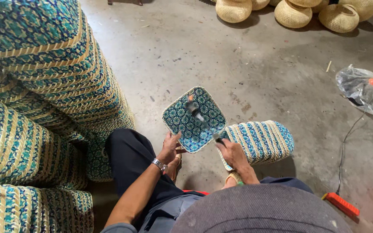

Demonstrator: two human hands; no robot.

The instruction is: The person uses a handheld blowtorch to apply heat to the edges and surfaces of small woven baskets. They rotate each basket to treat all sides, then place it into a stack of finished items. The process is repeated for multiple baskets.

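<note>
Concrete floor (255,69), woven stacks left | left hand (169,146) closed on blue patterned tray (194,119) near edge, centre | right hand (232,153) grips blurred brush-like tool (201,118) over tray | step: working inside; next needs steady tray

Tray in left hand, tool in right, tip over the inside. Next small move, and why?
Probably draw the tool across the inside of the tray. The left hand grips the tray by its near left rim, tilted up toward the person, and the right hand holds the blurred tool with its tip near the far corner, so most of the patterned face lies nearer.
</note>
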